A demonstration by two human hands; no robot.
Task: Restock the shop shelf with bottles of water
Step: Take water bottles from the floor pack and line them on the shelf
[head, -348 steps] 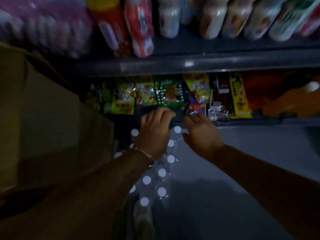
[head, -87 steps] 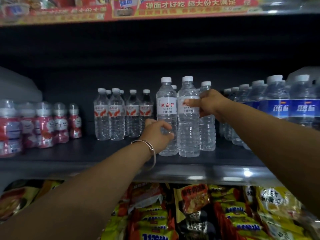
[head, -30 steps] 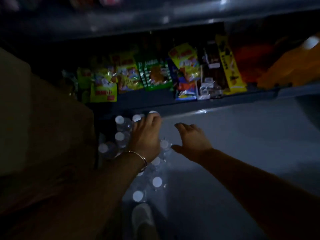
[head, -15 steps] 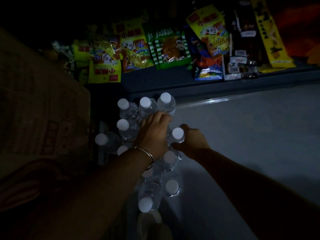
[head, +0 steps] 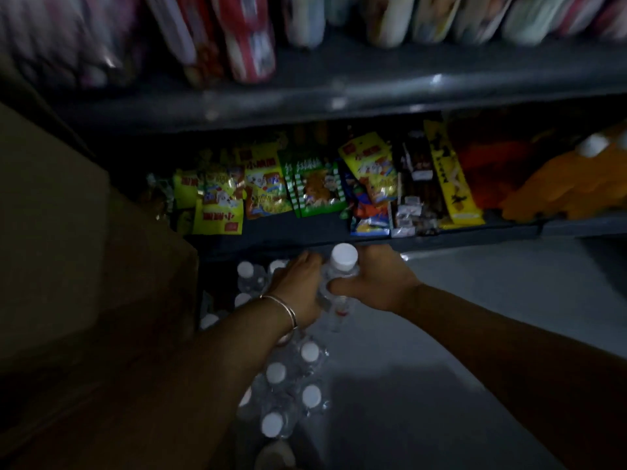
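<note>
The right hand [head: 376, 283] has its fingers clamped on a white-capped water bottle [head: 342, 266]; the left hand [head: 298, 290] grips it too, above the bottle pack [head: 291, 385] on the floor [head: 475, 317].

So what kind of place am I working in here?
Most likely a small, dimly lit shop aisle. Metal shelving holds snack packets below and blurred packaged goods above, with water bottles standing on the floor. The right hand grips one bottle; the left hand is against it.

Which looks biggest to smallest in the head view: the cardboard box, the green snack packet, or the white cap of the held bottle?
1. Cardboard box, though it sits nearest the camera.
2. Green snack packet.
3. White cap of the held bottle.
</note>
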